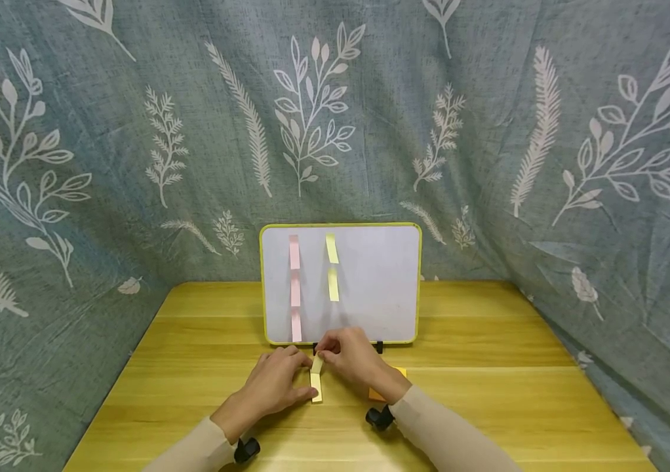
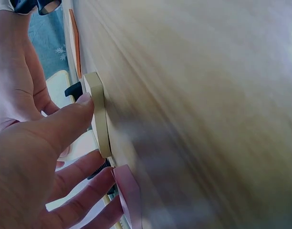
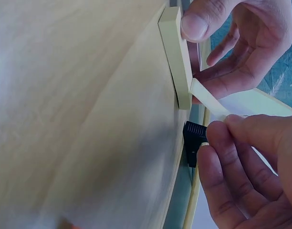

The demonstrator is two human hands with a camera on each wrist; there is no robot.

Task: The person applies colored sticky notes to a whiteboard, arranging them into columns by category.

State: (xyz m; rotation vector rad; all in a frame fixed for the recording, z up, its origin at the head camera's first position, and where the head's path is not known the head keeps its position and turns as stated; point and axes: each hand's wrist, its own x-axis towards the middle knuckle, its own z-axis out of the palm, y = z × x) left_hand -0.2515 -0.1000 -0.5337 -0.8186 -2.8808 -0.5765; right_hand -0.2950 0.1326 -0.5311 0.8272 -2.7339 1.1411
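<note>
A narrow pad of pale yellow sticky notes [image 1: 316, 388] lies on the table in front of the whiteboard. My left hand [image 1: 276, 385] steadies it, thumb on the near end and index finger by the far end. Between thumb and index finger, my right hand [image 1: 351, 357] pinches the top sticky note [image 3: 208, 99], which is lifted off the pad at an angle and still joined at one end. Beside the left hand's other fingers lies a pink sticky-note pad [image 2: 129, 195], hidden beneath that hand in the head view.
The yellow-framed whiteboard [image 1: 376, 282] stands on black feet [image 1: 379, 347]. It carries three pink notes [image 1: 295, 287] in a column and two yellow notes [image 1: 333, 285] to their right. An orange pad [image 1: 377, 394] lies partly under the right wrist. A patterned curtain [image 1: 341, 131] surrounds the table.
</note>
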